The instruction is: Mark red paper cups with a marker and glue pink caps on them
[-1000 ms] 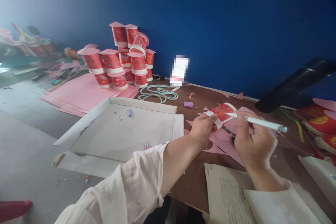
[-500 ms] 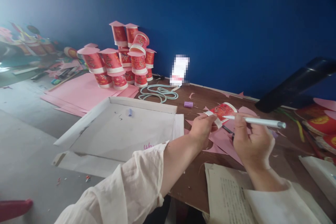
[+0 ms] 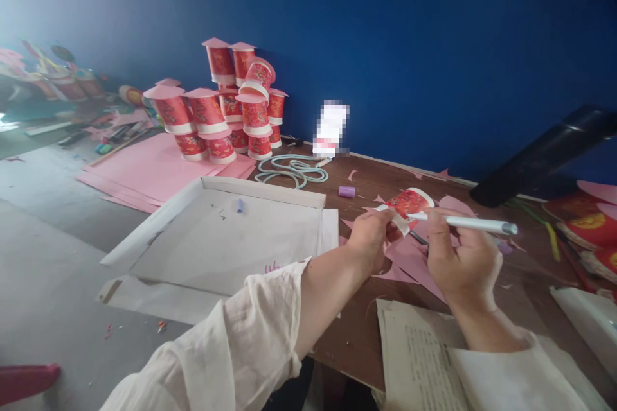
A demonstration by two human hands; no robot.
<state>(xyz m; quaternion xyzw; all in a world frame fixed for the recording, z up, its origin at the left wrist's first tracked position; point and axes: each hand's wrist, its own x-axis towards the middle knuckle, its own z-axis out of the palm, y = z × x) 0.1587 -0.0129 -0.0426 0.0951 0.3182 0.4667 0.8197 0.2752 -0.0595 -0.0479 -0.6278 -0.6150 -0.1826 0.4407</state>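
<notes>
My left hand [image 3: 370,237] grips a red paper cup [image 3: 411,202] with a gold pattern and white bands, tilted on its side. In my right hand [image 3: 463,257] is a white pen [image 3: 477,223], held like a writing tool, its tip close to the cup's lower white band. Whether the tip touches the cup, I cannot tell. Beneath the cup and my right hand lie cut pieces of pink paper [image 3: 403,258]. A purple cap [image 3: 346,191] rests on the brown table behind my left hand.
Stacked red cups with pink tops [image 3: 222,144] stand on pink sheets [image 3: 130,170] at back left. A shallow white box lid [image 3: 183,250] lies left of my arm. A coiled cable [image 3: 294,170], a dark cylinder [image 3: 540,160] and written papers [image 3: 414,347] are around.
The pen's tip has shifted slightly left and down, toward the cup's white band, and my right hand moved with it. My left hand still holds the cup in nearly the same place.
</notes>
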